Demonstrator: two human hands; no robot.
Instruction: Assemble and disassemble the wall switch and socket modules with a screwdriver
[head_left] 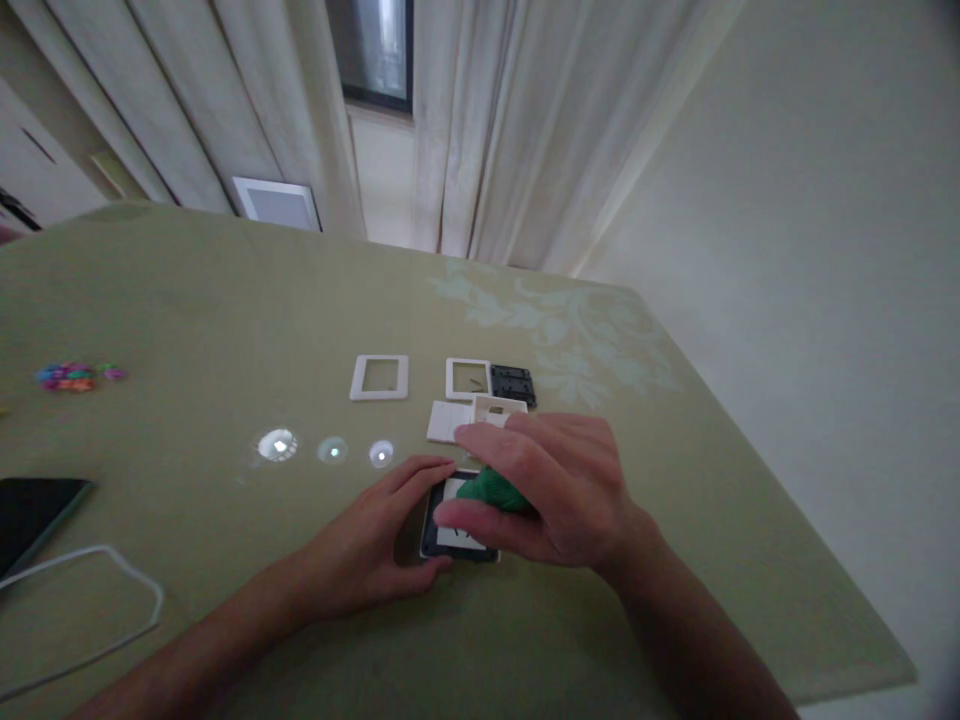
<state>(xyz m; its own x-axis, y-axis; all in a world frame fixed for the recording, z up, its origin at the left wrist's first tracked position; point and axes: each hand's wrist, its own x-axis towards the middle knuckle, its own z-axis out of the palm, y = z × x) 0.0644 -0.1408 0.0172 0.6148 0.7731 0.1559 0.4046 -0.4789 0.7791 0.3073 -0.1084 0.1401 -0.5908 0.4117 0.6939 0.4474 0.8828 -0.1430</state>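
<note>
A dark rectangular panel (430, 542) with a white face and light outer edge lies on the table in front of me. My left hand (379, 530) grips it from the left, fingers at the far edge and thumb at the near edge. Above the panel, my right hand (555, 480) is closed around a rounded green object (491, 489). Fingers cover much of that object, so I cannot make out its exact kind. Just beyond the right fingers are a white square plate (444, 422) and a shallow white box-like part (501, 405), partly covered by my hand.
Farther back lie a white square frame (358, 378), another white frame (450, 380) with small dark bits inside, and a black plastic part (513, 384). At left are colourful small pieces (75, 376), a dark flat device (37, 515) and a white cable (135, 570).
</note>
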